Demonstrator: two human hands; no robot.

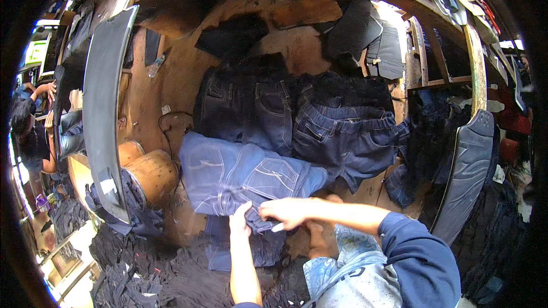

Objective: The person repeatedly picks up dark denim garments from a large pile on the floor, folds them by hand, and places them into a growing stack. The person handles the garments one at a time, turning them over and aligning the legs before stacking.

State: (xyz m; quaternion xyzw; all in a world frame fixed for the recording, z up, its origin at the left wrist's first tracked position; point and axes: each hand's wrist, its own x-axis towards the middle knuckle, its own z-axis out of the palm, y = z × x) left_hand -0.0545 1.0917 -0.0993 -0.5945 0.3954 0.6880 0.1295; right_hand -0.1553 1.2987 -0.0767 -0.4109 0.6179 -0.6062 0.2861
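Observation:
A pair of light blue jeans [228,165] with pale stitching and a back pocket lies folded in front of me. Its lower edge bunches up between my hands. My left hand [241,218] is closed on this edge, thumb upward. Just to the right, my right hand [282,212] is curled over the same gathered denim, its fingers closed. A small pale piece shows under the right fingers, too small to name. Beyond the light pair lie dark blue jeans [245,111] and, to their right, dark denim shorts [345,137] with a gathered waistband.
A long grey padded board [105,114] stands at the left, beside a round wooden stool [151,174]. Another dark padded board [468,165] rises at the right. Heaps of dark cloth scraps [137,268] cover the near floor. A person [34,131] sits at far left.

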